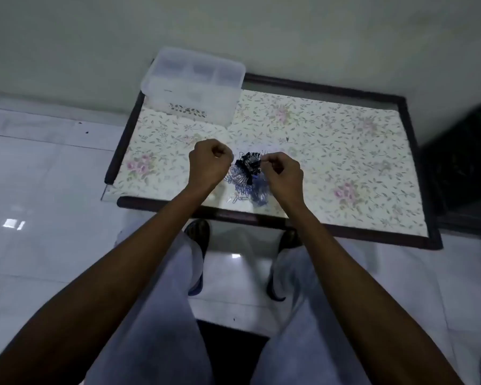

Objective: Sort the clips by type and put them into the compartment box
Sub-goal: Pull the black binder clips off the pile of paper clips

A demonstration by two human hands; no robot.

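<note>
Left hand (210, 165) fisted, contents indeterminate; right hand (282, 175) pinches at clip pile (246, 176); compartment box (192, 84) long axis left-right

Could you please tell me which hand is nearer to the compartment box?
Left. The left hand is just below the compartment box at the table's far left corner; the right hand sits farther right, across the clip pile.

We see the compartment box (192, 85) on the table's (275, 218) far left corner, the pile of clips (246, 175) near the front edge, between our left hand (209, 165) and right hand (282, 175).
</note>
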